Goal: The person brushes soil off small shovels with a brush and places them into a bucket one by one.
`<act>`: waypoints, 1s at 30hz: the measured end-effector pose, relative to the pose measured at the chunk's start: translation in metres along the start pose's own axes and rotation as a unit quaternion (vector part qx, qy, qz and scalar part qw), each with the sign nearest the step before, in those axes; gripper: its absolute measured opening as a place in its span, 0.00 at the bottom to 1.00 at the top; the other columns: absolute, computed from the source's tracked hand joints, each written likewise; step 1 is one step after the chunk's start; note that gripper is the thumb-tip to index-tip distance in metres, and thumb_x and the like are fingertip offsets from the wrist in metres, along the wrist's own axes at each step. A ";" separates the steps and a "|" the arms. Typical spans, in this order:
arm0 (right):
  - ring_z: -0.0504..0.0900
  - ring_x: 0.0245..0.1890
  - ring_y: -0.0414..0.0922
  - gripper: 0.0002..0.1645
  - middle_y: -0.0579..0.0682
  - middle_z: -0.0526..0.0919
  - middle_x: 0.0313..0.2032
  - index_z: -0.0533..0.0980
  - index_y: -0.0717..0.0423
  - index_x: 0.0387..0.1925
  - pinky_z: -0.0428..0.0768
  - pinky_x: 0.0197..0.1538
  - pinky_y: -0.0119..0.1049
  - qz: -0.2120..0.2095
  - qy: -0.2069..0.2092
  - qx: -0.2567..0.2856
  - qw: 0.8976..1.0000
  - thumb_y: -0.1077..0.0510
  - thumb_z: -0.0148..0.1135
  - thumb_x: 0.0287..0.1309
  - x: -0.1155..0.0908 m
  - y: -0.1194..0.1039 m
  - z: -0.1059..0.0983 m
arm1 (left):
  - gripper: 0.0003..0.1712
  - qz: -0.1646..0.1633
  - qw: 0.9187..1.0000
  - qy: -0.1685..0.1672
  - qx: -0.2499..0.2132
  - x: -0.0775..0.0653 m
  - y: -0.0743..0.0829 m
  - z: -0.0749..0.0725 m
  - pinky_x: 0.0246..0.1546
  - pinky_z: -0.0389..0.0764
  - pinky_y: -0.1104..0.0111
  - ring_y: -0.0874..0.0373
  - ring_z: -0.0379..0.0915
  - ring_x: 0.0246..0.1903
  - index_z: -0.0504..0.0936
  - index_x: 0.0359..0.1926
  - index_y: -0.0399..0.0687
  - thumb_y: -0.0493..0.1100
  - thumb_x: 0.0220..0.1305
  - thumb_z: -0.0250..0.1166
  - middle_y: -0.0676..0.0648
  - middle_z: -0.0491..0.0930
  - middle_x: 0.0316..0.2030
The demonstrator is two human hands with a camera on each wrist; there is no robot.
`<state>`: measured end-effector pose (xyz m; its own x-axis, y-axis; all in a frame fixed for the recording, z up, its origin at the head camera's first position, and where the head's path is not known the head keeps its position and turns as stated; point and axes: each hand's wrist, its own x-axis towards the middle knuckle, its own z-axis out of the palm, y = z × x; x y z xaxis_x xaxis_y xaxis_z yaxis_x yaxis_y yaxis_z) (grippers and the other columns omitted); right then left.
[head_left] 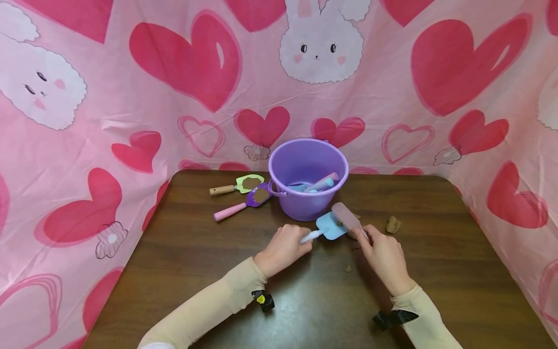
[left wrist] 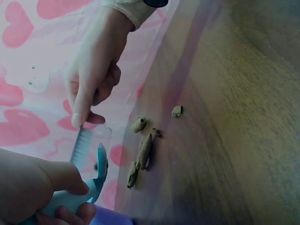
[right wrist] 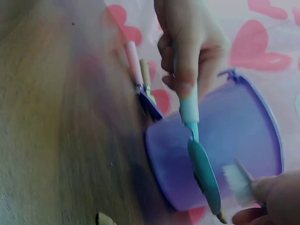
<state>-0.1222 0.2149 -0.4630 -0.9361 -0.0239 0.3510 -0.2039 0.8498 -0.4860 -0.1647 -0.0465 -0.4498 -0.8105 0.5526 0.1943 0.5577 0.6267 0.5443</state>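
Note:
My left hand [head_left: 283, 247] grips the pale handle of a small light-blue toy shovel [head_left: 328, 232], its blade held out to the right in front of the bucket. In my right hand [head_left: 385, 259] I hold a pink brush [head_left: 343, 214] by its handle. The white bristles [right wrist: 236, 183] face the shovel's blade and overlap its right edge in the head view. A little dark brown matter shows on the blade by the bristles. Several brown clay-like clumps [left wrist: 146, 151] lie on the table below, partly hidden by the brush in the head view.
A purple bucket [head_left: 305, 206] stands at the back middle, with pink- and blue-handled tools [head_left: 323, 184] inside. To its left lie a purple shovel [head_left: 230, 212] and a green shovel [head_left: 222, 190], both bearing brown matter. One clump [head_left: 393, 224] lies farther right, and a crumb [head_left: 348, 267] nearer.

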 end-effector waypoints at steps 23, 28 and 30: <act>0.67 0.16 0.46 0.16 0.45 0.69 0.16 0.79 0.57 0.34 0.64 0.21 0.42 0.043 -0.005 -0.042 0.998 0.49 0.63 0.72 -0.001 0.017 -0.016 | 0.10 -0.005 1.000 0.017 -0.006 -0.003 -0.004 -0.005 0.21 0.67 0.73 0.64 0.62 0.19 0.78 0.26 0.51 0.37 0.63 0.69 0.57 0.66 0.18; 0.66 0.17 0.46 0.19 0.46 0.68 0.17 0.77 0.57 0.33 0.63 0.22 0.42 0.062 -0.017 -0.035 0.997 0.46 0.66 0.69 -0.001 0.018 -0.017 | 0.11 -0.005 1.000 0.017 0.000 -0.003 -0.005 -0.004 0.20 0.67 0.73 0.64 0.62 0.19 0.78 0.26 0.51 0.37 0.63 0.69 0.57 0.66 0.18; 0.66 0.18 0.45 0.18 0.46 0.66 0.17 0.75 0.56 0.33 0.62 0.22 0.40 0.066 -0.024 -0.027 0.997 0.46 0.68 0.68 -0.001 0.018 -0.016 | 0.10 -0.008 1.000 0.011 -0.004 -0.003 -0.005 -0.003 0.20 0.67 0.73 0.64 0.63 0.19 0.78 0.26 0.51 0.37 0.63 0.69 0.57 0.67 0.18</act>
<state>-0.1202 0.2387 -0.4589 -0.9667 0.0651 0.2475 -0.0641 0.8748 -0.4802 -0.1657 -0.0530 -0.4505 -0.8235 0.5295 0.2037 0.5430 0.6315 0.5535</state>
